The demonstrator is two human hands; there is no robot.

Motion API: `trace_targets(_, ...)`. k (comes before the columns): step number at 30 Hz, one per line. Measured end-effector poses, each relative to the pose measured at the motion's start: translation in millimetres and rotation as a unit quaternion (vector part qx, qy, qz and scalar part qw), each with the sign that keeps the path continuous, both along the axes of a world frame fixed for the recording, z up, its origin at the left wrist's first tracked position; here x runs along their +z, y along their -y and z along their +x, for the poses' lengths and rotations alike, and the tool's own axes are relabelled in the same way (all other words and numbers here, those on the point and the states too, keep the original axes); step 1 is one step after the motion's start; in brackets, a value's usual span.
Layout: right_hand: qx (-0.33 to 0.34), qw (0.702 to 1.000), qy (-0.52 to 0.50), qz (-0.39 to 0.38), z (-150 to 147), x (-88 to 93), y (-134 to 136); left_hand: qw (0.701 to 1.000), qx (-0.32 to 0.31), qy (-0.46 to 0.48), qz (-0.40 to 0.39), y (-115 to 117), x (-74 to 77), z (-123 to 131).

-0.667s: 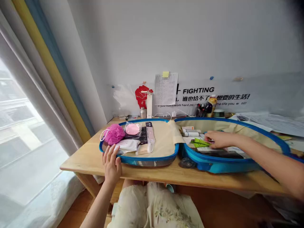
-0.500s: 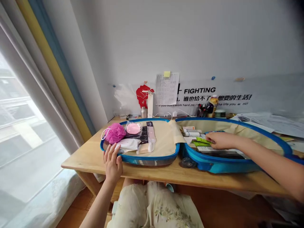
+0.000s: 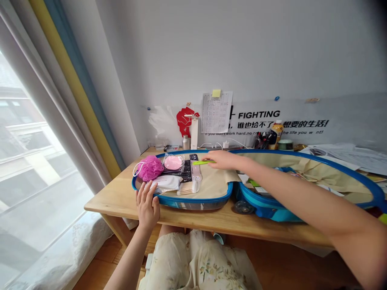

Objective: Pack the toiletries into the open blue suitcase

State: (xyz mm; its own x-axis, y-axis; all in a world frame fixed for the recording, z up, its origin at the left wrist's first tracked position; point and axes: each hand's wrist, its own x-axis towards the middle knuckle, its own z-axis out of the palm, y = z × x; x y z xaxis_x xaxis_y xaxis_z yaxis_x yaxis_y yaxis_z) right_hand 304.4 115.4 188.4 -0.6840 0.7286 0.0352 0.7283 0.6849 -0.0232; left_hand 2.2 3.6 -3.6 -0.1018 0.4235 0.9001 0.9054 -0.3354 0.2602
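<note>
An open blue-rimmed suitcase lies on the table, its beige-lined left half nearest the middle of the view. My right hand is shut on a thin lime-green packet, holding it just above that lining. My left hand rests on the suitcase's front rim, fingers apart, touching a white pouch. A pink bath puff, a bagged pink sponge, black packets and wooden cotton swabs lie in this half. My right forearm hides much of the other half's toiletries.
The wooden table has a front edge close to my lap. Along the wall behind stand a white lamp, a metal bottle and a juice bottle. Papers lie at the right. A curtained window fills the left.
My right hand has moved left from the suitcase's right half to above its left half, now holding the lime-green packet. My left hand stays on the rim, and the view has shifted slightly.
</note>
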Motion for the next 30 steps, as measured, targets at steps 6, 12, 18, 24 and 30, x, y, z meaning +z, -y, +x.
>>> trace_targets(6,0.069,0.998,-0.006,-0.009,-102,-27.0,-17,1.000,0.000,-0.014,0.003,0,-0.8,-2)
trace_targets(12,0.079,0.997,-0.002,-0.022,-139,-51.8,-26,1.000,-0.002,-0.012,0.003,0,-1.0,-2)
trace_targets(18,0.070,0.996,-0.037,-0.036,-119,-35.7,-28,1.000,-0.005,-0.008,-0.003,0,-1.4,-1)
trace_targets(24,-0.032,0.996,-0.081,-0.031,-15,11.0,-42,1.000,-0.003,-0.002,-0.002,0,-1.2,-1)
trace_targets(30,-0.140,0.982,-0.019,-0.127,102,4.4,-19,1.000,-0.001,-0.003,-0.005,-1,-2.0,-2)
